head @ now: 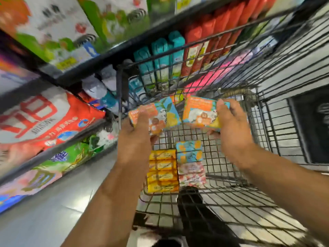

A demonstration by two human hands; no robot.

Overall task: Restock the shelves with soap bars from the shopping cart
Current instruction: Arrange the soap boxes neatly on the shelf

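Over the cart (pixel 227 166), you're holding both hands up, each w/ soap in it. Your left hand (pixel 137 139) is gripping the left soap box (pixel 156 120), an orange one: thumb lying across its front, fingers curling under its lower edge. A blue-yellow box (pixel 170 111) is sitting right behind it, touching; can't tell if your fingers are gripping that one too. Your right hand (pixel 233 129) is clamping the right soap box (pixel 199 113), orange w/ a blue border: thumb pressing on the box's right end, fingers wrapping beneath. The two boxes are hanging side by side, apart, above the cart's far end.

Down on the cart floor, btwn your forearms, more soap is lying in 2 columns: the yellow bars (pixel 162 171) on the left, the blue-orange bars (pixel 189 151) beside them, the pink-white bars (pixel 191 173) just nearer you. To your left the shelf (pixel 85 68) is carrying a red-white bag (pixel 44 118); beyond the cart's front wire, teal packs (pixel 160 59) and red packs (pixel 213 32) are standing in rows. Frame's blurring some.
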